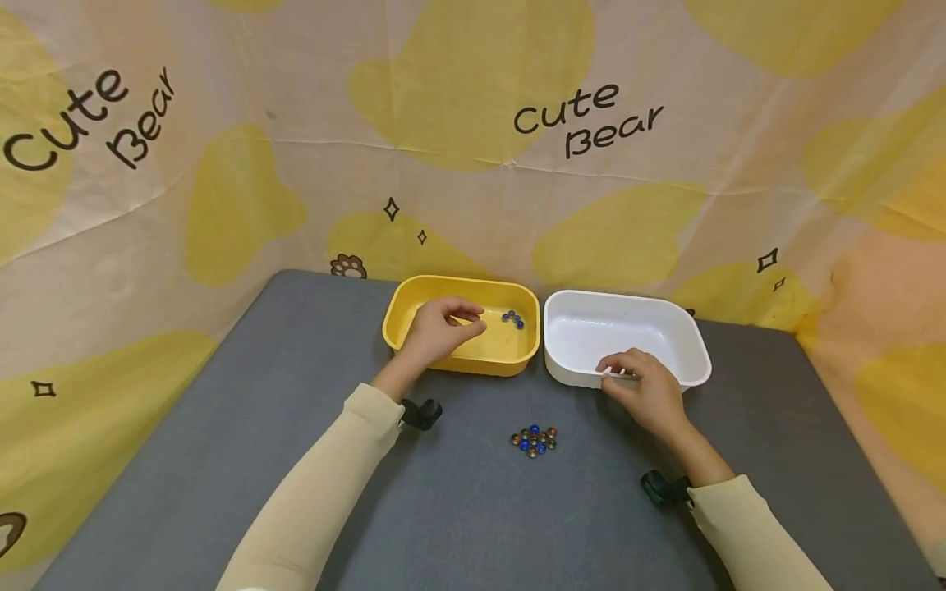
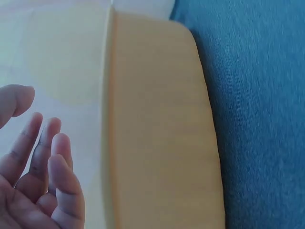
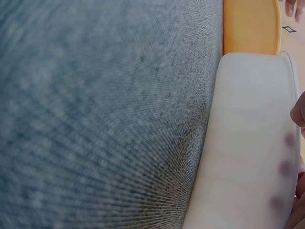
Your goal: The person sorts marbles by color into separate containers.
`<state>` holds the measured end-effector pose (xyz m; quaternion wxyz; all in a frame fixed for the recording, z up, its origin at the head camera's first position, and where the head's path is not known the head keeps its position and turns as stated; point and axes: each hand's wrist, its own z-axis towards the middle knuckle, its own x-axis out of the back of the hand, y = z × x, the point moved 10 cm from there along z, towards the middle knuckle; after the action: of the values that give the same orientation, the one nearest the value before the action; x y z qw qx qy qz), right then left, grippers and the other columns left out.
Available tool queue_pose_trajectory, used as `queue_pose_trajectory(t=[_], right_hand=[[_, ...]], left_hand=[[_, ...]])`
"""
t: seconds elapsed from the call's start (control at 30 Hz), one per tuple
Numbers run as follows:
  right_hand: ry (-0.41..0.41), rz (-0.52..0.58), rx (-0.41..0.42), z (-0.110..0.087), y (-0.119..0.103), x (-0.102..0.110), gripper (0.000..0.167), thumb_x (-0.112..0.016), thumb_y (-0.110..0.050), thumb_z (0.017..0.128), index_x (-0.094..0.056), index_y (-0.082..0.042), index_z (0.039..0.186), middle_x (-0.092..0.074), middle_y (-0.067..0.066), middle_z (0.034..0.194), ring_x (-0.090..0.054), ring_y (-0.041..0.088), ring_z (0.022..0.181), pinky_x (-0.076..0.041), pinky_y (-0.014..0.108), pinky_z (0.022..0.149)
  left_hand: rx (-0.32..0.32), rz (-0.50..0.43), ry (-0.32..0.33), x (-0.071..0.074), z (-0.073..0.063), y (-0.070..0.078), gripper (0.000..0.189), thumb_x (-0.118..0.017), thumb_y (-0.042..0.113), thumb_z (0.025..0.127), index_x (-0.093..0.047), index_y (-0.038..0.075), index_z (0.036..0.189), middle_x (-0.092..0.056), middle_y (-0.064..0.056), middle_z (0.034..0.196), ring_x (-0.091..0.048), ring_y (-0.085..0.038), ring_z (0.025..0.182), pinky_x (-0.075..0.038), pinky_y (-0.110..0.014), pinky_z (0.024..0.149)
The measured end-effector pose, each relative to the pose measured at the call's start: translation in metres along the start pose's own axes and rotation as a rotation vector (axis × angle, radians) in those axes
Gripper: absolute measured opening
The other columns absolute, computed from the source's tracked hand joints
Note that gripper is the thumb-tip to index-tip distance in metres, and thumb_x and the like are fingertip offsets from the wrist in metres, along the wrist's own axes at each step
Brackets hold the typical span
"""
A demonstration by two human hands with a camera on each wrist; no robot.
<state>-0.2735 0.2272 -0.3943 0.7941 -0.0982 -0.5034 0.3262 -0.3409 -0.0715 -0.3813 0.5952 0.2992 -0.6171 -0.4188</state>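
My left hand (image 1: 438, 328) hangs over the yellow plastic basin (image 1: 392, 324), fingers loosely bent and thumb apart. In the left wrist view that hand (image 2: 40, 176) has nothing between its fingers. Several blue marbles (image 1: 512, 318) lie in the basin's right part. My right hand (image 1: 650, 390) grips the near rim of the white plastic basin (image 1: 698, 349). Its thumb is outside, and its fingertips show as dark spots through the wall in the right wrist view. Nearer on the table is a cluster of blue and amber glass marbles (image 1: 534, 441).
The grey table (image 1: 473, 517) carries both basins side by side near its back edge. A printed cloth (image 1: 458, 98) hangs behind and at the sides. Black straps with small cameras (image 1: 421, 414) sit on both wrists.
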Motion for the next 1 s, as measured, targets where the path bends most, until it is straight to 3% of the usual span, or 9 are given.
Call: queue_pose_trajectory(t=[0.23, 0.47, 0.77, 1.0], right_hand=[[0.009, 0.001, 0.004, -0.001, 0.000, 0.000, 0.023, -0.072, -0.004, 0.076, -0.072, -0.022, 0.089, -0.062, -0.006, 0.075, -0.053, 0.010, 0.074, -0.040, 0.025, 0.065], [0.011, -0.003, 0.006, -0.001, 0.000, -0.001, 0.022, -0.072, -0.004, 0.076, -0.073, -0.023, 0.089, -0.063, -0.006, 0.076, -0.053, 0.011, 0.075, -0.041, 0.026, 0.066], [-0.003, -0.010, -0.002, 0.000, 0.000, -0.002, 0.021, -0.072, -0.005, 0.077, -0.073, -0.022, 0.089, -0.063, -0.005, 0.076, -0.054, 0.012, 0.076, -0.042, 0.027, 0.066], [-0.001, -0.008, 0.002, 0.001, -0.002, 0.000, 0.020, -0.071, -0.005, 0.077, -0.073, -0.021, 0.089, -0.062, -0.005, 0.076, -0.054, 0.012, 0.075, -0.042, 0.027, 0.065]], left_hand=[[-0.052, -0.003, -0.028, -0.012, -0.017, 0.012, 0.019, -0.075, 0.027, 0.083, -0.074, 0.019, 0.100, -0.073, 0.001, 0.096, -0.060, -0.015, 0.081, -0.048, -0.027, 0.073], [-0.110, 0.010, -0.067, -0.031, -0.032, 0.020, 0.016, -0.076, 0.022, 0.082, -0.075, 0.017, 0.097, -0.073, 0.003, 0.088, -0.060, -0.012, 0.076, -0.048, -0.025, 0.071], [-0.139, 0.049, -0.218, -0.069, -0.049, 0.017, 0.019, -0.076, 0.023, 0.082, -0.075, 0.012, 0.098, -0.071, 0.008, 0.086, -0.061, -0.007, 0.079, -0.049, -0.023, 0.071], [-0.097, 0.018, -0.325, -0.089, -0.057, 0.010, 0.023, -0.076, 0.024, 0.082, -0.075, 0.012, 0.102, -0.072, 0.006, 0.087, -0.061, -0.009, 0.073, -0.049, -0.022, 0.064]])
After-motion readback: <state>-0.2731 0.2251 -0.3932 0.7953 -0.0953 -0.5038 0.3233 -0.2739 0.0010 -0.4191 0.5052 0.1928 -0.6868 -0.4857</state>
